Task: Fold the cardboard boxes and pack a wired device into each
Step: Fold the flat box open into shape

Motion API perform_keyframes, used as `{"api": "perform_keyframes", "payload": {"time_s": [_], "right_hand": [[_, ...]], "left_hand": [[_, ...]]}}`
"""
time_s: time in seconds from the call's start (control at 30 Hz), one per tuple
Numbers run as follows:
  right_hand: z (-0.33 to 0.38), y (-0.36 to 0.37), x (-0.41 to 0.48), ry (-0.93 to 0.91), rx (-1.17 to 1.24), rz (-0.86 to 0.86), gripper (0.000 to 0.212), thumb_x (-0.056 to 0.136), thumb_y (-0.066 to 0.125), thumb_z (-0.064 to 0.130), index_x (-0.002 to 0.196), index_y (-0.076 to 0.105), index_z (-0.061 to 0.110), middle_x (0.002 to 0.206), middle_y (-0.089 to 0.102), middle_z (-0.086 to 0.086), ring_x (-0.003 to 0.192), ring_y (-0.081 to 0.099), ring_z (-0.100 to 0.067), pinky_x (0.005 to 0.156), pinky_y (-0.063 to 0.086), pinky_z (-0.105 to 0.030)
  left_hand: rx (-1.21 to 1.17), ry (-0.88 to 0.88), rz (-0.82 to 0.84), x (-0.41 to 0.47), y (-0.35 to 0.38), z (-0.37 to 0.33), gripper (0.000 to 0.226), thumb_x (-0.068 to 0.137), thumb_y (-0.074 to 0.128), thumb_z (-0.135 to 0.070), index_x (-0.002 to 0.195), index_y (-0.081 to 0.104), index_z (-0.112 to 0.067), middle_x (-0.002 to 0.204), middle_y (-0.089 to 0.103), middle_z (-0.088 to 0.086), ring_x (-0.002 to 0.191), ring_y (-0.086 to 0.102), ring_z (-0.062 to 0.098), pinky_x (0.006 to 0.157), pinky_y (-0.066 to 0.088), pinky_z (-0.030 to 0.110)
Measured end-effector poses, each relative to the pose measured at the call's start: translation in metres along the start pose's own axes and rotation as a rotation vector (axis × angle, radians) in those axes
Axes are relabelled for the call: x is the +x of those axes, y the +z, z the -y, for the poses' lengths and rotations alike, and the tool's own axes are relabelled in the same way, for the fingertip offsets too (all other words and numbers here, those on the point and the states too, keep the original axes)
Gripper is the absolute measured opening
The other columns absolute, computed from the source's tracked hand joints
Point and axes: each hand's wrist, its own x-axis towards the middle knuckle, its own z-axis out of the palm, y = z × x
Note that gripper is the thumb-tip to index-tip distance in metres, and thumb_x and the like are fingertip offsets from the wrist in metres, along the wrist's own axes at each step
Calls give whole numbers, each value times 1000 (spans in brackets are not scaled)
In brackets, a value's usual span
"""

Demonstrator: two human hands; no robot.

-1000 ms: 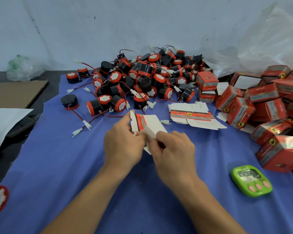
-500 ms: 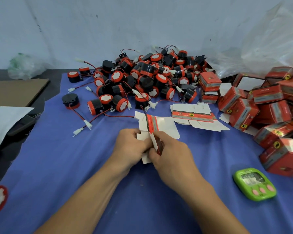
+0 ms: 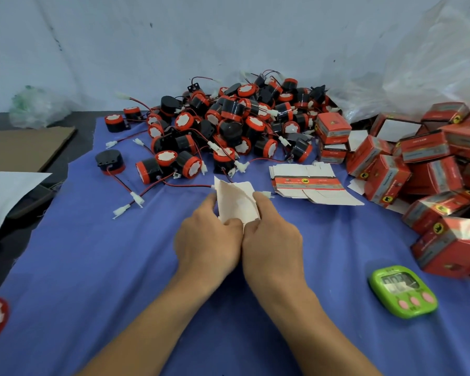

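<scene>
**One thin box blank, gripped by both my hands**

I held the cardboard blank (image 3: 238,202) over the blue cloth (image 3: 92,267), near its middle. My left hand (image 3: 206,245) gripped the lower left edge with curled fingers, and my right hand (image 3: 272,240) gripped the right side in the same way. The two hands touched each other below it.

I judged this card to be very light and thin, so it would crush or tear if I squeezed the panels. It was better to take it at the edges and along the fold lines.

The side turned to me was plain white and a little curved, with one corner pointing up. Its printed side I could not see.

Just to the right lay more flat blanks (image 3: 307,183), white with a red band. Behind was the pile of wired devices (image 3: 228,123), black and red with white connectors. Finished red boxes (image 3: 418,164) were heaped at the right, and a green timer (image 3: 403,291) lay near my right forearm.
</scene>
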Motion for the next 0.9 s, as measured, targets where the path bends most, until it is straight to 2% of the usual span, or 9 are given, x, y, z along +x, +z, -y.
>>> {"api": "perform_keyframes", "payload": {"time_s": [0.07,0.17,0.33,0.43,0.5,0.57,0.63,0.73,0.9], "right_hand": [[-4,-3,0,11,100,-46,48,97,47,18,139,56,40,101,73,4,85,58,-16,70,41,-25],[-8,-13,4,-19,205,-91,36,94,50,14,111,67,41,80,66,19,84,59,3,60,40,-8],[-10,-30,9,-75,235,-48,33,87,50,16,87,68,43,63,60,25,69,55,5,50,38,-10],[-11,-36,12,-79,246,-38,33,74,43,22,59,56,48,56,54,24,60,49,-2,45,35,-14],[-15,-37,14,-49,277,-25,26,71,43,22,61,60,38,58,56,18,58,44,-7,42,32,-20],[-19,-37,16,-18,304,-24,20,69,45,23,65,63,29,60,58,14,57,41,-9,42,31,-23],[-20,-38,18,18,355,-16,22,65,48,25,73,69,25,63,61,6,57,42,-10,45,44,-26],[-21,-41,20,87,488,27,27,58,54,22,76,73,15,62,61,-5,62,50,-18,51,58,-55],[-24,-50,25,173,646,115,15,53,57,19,61,68,13,59,61,2,58,54,-16,46,42,-27]], "left_hand": [[-27,90,27,-1,-1,1,65,87,63,-28,148,46,-39,118,70,-11,103,64,20,72,46,30],[-287,157,158,0,-7,0,81,85,60,-17,155,35,-46,126,66,-20,100,62,-1,67,49,14],[-396,231,216,1,-13,4,91,72,56,-29,148,24,-69,122,58,-45,91,65,3,73,57,27],[-444,258,275,3,-17,8,87,70,61,-35,149,35,-62,135,58,-37,109,66,4,93,57,35],[-538,287,331,5,-20,9,77,71,58,-44,147,46,-51,147,54,-29,135,51,-2,111,45,30],[-659,284,347,9,-24,7,60,85,54,-45,143,58,-31,146,59,-18,137,49,-4,106,41,14],[-693,250,335,15,-27,8,36,101,51,-29,128,72,-16,130,72,-7,126,60,1,98,46,12],[-637,231,374,19,-26,15,27,102,59,-6,107,80,-21,111,79,-5,108,70,3,88,52,14],[-596,224,654,22,-27,20,33,95,65,-27,126,73,-25,120,77,-8,111,69,3,91,48,12]]}}
